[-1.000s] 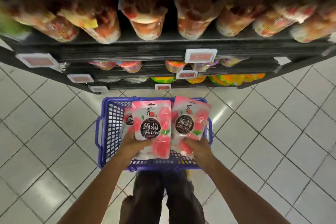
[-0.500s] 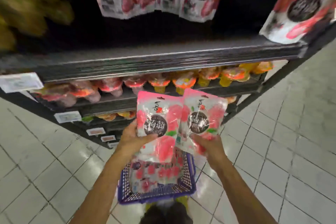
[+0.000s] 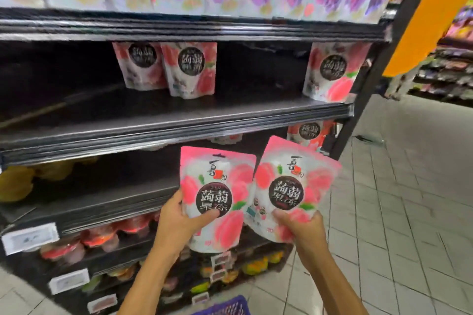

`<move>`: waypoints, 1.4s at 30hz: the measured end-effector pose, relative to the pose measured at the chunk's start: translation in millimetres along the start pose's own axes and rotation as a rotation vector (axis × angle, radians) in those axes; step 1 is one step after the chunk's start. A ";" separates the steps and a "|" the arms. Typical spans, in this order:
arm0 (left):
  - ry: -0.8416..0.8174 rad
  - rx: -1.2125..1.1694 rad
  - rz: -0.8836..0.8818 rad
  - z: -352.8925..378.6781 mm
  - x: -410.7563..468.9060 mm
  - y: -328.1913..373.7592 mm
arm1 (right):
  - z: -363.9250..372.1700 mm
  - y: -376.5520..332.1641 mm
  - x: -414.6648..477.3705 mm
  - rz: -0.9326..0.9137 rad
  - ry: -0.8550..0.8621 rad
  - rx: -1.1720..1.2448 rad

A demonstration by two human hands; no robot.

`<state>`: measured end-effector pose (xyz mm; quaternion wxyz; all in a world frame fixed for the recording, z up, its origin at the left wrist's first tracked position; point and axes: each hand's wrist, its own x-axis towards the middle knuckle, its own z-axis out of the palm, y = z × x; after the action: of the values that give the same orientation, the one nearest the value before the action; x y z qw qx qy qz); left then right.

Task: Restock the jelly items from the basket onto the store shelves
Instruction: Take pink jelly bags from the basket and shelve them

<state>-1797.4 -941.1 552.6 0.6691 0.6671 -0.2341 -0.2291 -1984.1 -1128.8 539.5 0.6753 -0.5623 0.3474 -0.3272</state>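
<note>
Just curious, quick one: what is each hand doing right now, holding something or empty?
Left hand: grips a pink jelly pouch.
Right hand: grips a second pink jelly pouch.

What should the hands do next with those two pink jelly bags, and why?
Probably lift both up to the middle shelf and stand them in its gap. The left hand grips the left bag and the right hand grips the right bag below that shelf, where matching bags already stand apart.
</note>
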 end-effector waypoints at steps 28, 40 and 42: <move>0.070 -0.065 0.224 143.2 106.2 105.3 | -49.0 -179.2 195.9 -0.365 -0.163 -0.040; 0.151 -0.013 0.239 161.7 106.3 111.6 | -42.6 -192.5 255.8 -0.479 -0.116 -0.140; 0.161 -0.015 0.248 163.7 106.9 110.9 | -45.1 -192.6 264.8 -0.517 -0.092 -0.146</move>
<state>-1815.4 -1135.3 664.4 0.7138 0.6443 -0.2585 -0.0925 -1887.6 -1402.9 697.0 0.5422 -0.6937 0.1837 -0.4371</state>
